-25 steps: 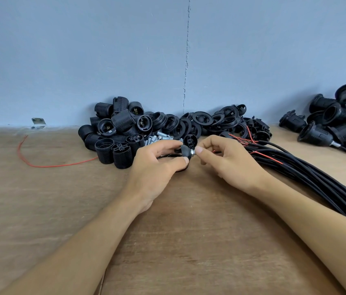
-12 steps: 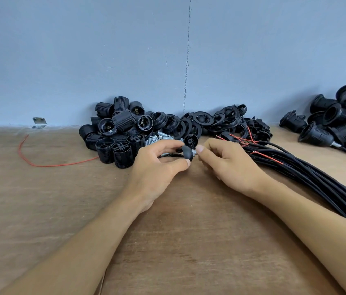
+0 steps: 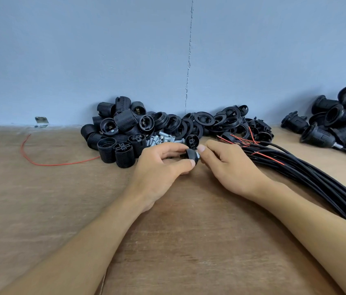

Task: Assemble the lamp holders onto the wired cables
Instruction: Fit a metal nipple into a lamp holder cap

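Observation:
My left hand [image 3: 159,167] grips a small black lamp holder cap [image 3: 191,155] between thumb and fingers, just above the table. My right hand [image 3: 229,165] pinches a small silver metal piece [image 3: 198,154] at the cap's right side; most of that piece is hidden by the fingertips. A bundle of black cables [image 3: 316,179] with red and black wire ends runs from behind my right hand off to the right. A pile of black threaded lamp holder bodies [image 3: 119,133] lies behind my left hand.
Black rings [image 3: 204,120] are heaped against the blue wall, with silver metal nipples [image 3: 163,138] in front. Assembled holders on cables [image 3: 333,124] lie far right. A loose red wire [image 3: 46,162] curves at left on the wooden table [image 3: 189,231].
Both hands stay together at the cap; my fingers have shifted slightly around it. Nothing else has moved.

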A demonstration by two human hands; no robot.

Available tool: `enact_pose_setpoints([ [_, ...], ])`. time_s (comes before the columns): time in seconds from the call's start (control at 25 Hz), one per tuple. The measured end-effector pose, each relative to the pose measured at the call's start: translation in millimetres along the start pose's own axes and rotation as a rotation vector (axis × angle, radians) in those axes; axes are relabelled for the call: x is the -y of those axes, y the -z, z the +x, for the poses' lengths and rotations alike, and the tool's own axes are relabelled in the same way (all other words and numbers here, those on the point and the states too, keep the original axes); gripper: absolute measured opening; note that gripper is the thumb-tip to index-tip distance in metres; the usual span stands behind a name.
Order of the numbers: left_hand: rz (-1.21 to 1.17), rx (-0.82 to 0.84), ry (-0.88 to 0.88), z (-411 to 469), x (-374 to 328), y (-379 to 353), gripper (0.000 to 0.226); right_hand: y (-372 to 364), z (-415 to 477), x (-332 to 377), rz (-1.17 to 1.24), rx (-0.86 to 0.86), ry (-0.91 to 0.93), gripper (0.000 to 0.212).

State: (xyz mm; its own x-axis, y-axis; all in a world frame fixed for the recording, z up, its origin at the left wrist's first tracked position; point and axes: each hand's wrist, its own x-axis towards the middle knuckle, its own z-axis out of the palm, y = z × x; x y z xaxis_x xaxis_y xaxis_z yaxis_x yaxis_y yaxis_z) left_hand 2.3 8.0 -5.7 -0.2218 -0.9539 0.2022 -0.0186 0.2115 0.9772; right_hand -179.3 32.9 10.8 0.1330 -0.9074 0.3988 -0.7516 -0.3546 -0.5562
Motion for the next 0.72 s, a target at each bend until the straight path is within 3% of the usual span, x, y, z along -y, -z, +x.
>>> enact_pose_setpoints([
  [0.16,0.070,0.019,-0.081,-4.8,-2.3,-3.2,0.041,1.3,5.1,2.1,-0.038,0.057,-0.153,0.052],
  [0.32,0.088,0.007,-0.130,-8.0,-5.6,-7.1,0.038,0.6,5.2,1.9,0.226,0.031,-0.256,0.061],
  [0.4,0.068,-0.029,-0.101,-6.0,-5.4,-5.5,0.035,0.0,0.9,2.4,0.197,0.005,-0.201,0.056],
  [0.52,0.030,-0.062,-0.032,-3.5,-4.4,-2.2,0.035,0.6,-2.2,4.7,0.148,0.013,-0.053,0.027],
  [0.72,0.083,-0.041,-0.075,-4.4,-2.6,-3.1,0.036,1.2,3.4,3.3,0.078,0.059,-0.104,0.047],
])
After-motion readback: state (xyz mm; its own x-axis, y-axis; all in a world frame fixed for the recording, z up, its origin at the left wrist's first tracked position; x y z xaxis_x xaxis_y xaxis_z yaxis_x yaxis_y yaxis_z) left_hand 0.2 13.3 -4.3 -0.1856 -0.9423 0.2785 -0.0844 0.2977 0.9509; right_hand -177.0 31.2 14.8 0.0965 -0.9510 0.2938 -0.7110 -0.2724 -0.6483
